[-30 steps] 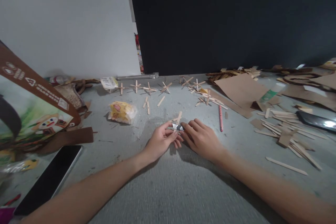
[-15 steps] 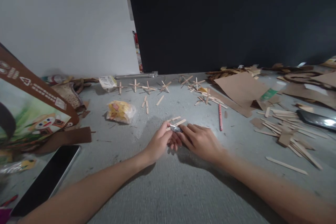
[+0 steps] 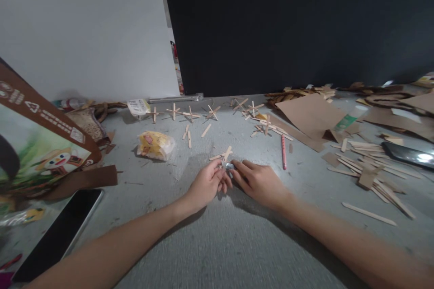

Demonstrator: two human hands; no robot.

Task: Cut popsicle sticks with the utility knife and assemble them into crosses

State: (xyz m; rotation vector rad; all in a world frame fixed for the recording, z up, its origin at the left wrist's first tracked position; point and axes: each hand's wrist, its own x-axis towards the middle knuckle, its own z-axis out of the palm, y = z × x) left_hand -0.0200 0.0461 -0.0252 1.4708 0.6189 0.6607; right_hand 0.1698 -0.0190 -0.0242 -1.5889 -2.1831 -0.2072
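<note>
My left hand (image 3: 206, 185) is pinched on a pale wooden craft stick (image 3: 226, 152) that sticks out beyond the fingertips. Another short stick piece (image 3: 214, 157) shows just beside it; whether the fingers also hold that one is unclear. Close by on the right, my right hand (image 3: 261, 183) has its fingers closed on a small grey metal blade (image 3: 229, 166). The blade's tip lies at the left fingertips, against or very near the stick. My fingers hide most of the blade.
Crossed craft sticks (image 3: 174, 110) stand in a row at the back. A yellow snack packet (image 3: 156, 145), phone (image 3: 57, 235) and printed box (image 3: 50, 144) lie left. To the right are a red pencil (image 3: 284, 151), loose sticks (image 3: 369, 213), cardboard (image 3: 305, 115) and a glue stick (image 3: 351, 118).
The sticks at my left fingertips have turned from nearly parallel to different angles and shifted slightly left. The blade has tilted. Both hands stay in nearly the same place.
</note>
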